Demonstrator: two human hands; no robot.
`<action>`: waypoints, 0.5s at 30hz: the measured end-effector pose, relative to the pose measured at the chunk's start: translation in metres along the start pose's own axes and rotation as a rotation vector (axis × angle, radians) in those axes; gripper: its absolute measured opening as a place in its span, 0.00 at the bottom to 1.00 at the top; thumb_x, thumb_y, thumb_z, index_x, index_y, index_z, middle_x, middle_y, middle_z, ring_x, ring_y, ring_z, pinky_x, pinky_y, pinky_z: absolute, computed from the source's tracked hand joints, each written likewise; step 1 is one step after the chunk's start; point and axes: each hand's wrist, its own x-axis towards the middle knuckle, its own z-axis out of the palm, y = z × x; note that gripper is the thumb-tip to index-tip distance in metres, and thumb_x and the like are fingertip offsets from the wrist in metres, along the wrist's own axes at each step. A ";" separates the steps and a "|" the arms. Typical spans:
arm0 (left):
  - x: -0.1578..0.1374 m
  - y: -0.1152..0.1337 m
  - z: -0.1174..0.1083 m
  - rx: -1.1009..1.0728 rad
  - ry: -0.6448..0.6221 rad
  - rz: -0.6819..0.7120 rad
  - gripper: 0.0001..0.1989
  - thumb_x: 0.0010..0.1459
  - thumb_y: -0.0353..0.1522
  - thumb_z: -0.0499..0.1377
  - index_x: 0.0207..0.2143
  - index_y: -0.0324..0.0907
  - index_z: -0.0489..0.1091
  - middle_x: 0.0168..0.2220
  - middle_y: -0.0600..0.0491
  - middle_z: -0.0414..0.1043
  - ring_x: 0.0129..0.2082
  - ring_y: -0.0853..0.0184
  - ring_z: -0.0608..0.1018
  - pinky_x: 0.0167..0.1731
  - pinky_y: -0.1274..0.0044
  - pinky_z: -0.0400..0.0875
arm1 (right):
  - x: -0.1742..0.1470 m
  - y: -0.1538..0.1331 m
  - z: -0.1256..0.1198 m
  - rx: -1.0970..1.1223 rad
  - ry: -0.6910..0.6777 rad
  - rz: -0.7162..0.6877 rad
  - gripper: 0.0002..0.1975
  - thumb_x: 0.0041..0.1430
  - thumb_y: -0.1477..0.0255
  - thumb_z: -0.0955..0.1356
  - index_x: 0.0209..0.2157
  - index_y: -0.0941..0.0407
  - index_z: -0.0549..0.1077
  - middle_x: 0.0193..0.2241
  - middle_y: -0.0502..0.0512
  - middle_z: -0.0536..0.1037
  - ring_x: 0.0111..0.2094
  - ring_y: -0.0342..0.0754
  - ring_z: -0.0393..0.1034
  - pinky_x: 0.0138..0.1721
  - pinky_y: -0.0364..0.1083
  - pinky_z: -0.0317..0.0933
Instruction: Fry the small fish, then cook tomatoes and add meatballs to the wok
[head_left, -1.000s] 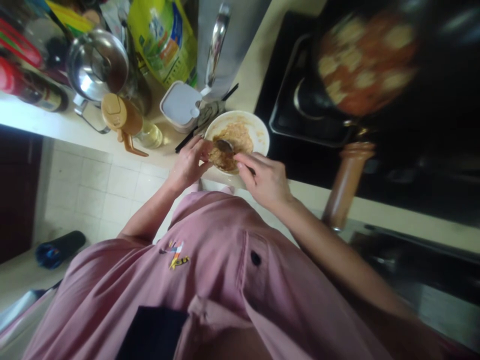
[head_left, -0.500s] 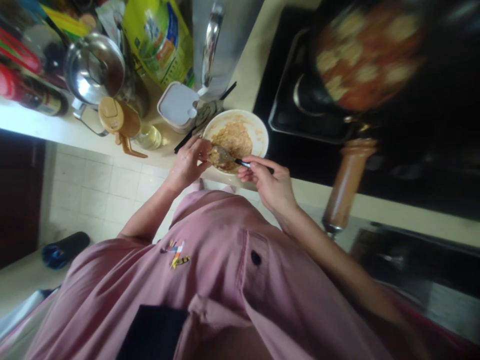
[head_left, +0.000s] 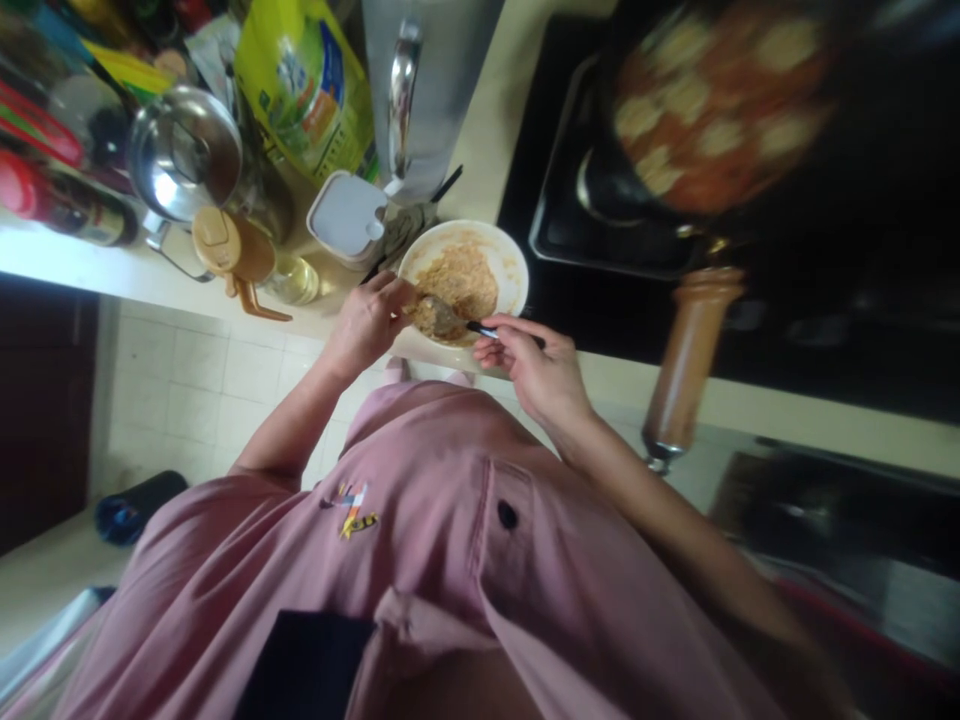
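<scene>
A white bowl (head_left: 512, 262) sits at the counter's front edge with a crumbly, yellowish-brown mixture (head_left: 465, 275) inside. My right hand (head_left: 538, 368) grips a spoon (head_left: 448, 320) by its dark handle, and the metal head is down at the front left of the mixture. At the bowl's left rim, my left hand (head_left: 373, 318) is closed, its fingertips by the spoon's head and some mixture. What lies between those fingertips is hidden.
Right of the bowl, a pan (head_left: 720, 120) of pale rounds in reddish sauce stands on the black stove; its wooden handle (head_left: 691, 365) juts over the front edge. On the left are a lidded container (head_left: 346, 215), an orange-topped oil bottle (head_left: 232, 250), a metal pot (head_left: 184, 150) and a yellow pouch (head_left: 304, 90).
The view has shifted slightly, so the counter items and stove sit a little further left. Both hands stay at the bowl, the spoon still in the right one.
</scene>
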 end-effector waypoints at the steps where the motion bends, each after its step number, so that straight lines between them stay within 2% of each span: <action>1: 0.003 0.003 -0.002 0.050 -0.037 0.009 0.03 0.55 0.26 0.59 0.31 0.41 0.72 0.34 0.50 0.73 0.29 0.66 0.76 0.31 0.75 0.71 | 0.001 -0.001 0.001 0.035 -0.004 0.013 0.11 0.48 0.67 0.75 0.33 0.58 0.79 0.22 0.51 0.79 0.23 0.42 0.74 0.27 0.40 0.69; 5: 0.018 0.013 -0.006 0.136 -0.115 0.049 0.08 0.57 0.25 0.55 0.28 0.40 0.73 0.31 0.49 0.74 0.31 0.65 0.77 0.33 0.75 0.69 | 0.005 -0.003 0.002 0.163 0.012 0.131 0.05 0.50 0.73 0.72 0.31 0.59 0.78 0.22 0.52 0.79 0.24 0.41 0.74 0.28 0.39 0.70; 8: 0.024 0.013 -0.008 0.054 -0.055 0.087 0.08 0.58 0.24 0.55 0.30 0.39 0.73 0.32 0.50 0.74 0.32 0.66 0.77 0.35 0.75 0.70 | 0.007 -0.004 -0.001 0.219 0.055 0.177 0.03 0.51 0.75 0.71 0.30 0.59 0.77 0.20 0.52 0.78 0.24 0.41 0.75 0.27 0.37 0.70; 12: 0.025 0.003 -0.010 -0.192 0.123 0.038 0.09 0.59 0.27 0.58 0.42 0.42 0.72 0.41 0.49 0.74 0.35 0.69 0.77 0.38 0.75 0.73 | 0.002 -0.011 -0.011 0.242 0.044 0.026 0.05 0.51 0.73 0.72 0.32 0.58 0.78 0.21 0.50 0.78 0.25 0.41 0.75 0.28 0.37 0.70; 13: 0.025 0.000 -0.009 -0.276 0.134 0.007 0.12 0.58 0.28 0.60 0.45 0.42 0.70 0.43 0.49 0.73 0.35 0.69 0.77 0.37 0.75 0.73 | 0.000 -0.014 -0.014 0.236 0.039 -0.024 0.06 0.51 0.72 0.72 0.33 0.57 0.78 0.22 0.50 0.78 0.25 0.41 0.75 0.28 0.38 0.70; 15: 0.027 -0.003 -0.003 -0.474 0.072 -0.059 0.20 0.52 0.30 0.66 0.48 0.44 0.68 0.42 0.50 0.73 0.33 0.69 0.77 0.35 0.76 0.74 | -0.005 -0.021 -0.018 0.200 0.033 -0.128 0.07 0.52 0.70 0.72 0.34 0.56 0.79 0.23 0.50 0.79 0.26 0.42 0.75 0.28 0.39 0.70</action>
